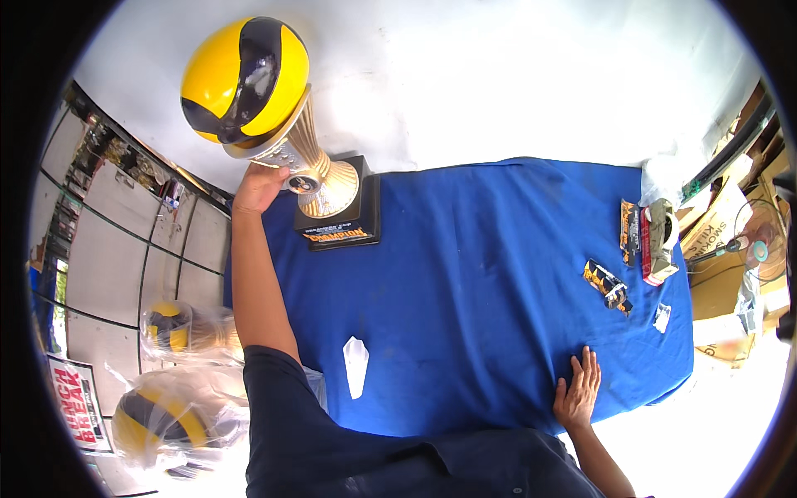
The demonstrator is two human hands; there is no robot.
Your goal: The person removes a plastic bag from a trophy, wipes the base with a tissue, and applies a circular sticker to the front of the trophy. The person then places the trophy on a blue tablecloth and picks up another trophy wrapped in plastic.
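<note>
A tall trophy stands at the far left of the blue cloth. It has a yellow and black ball on top, a gold fluted stem and a black block base with lettering. My left hand is closed on the stem just under the ball; some of its fingers are hidden behind the gold part. At the near right edge, my right hand lies flat on the cloth, fingers stretched out and holding nothing. A folded white paper rests on the cloth near my left side.
Toward the right lie black and orange printed strips, a small white scrap and a red-edged box with a roll. Plastic-wrapped ball trophies stand at lower left. Cardboard boxes and a fan are beyond the right edge.
</note>
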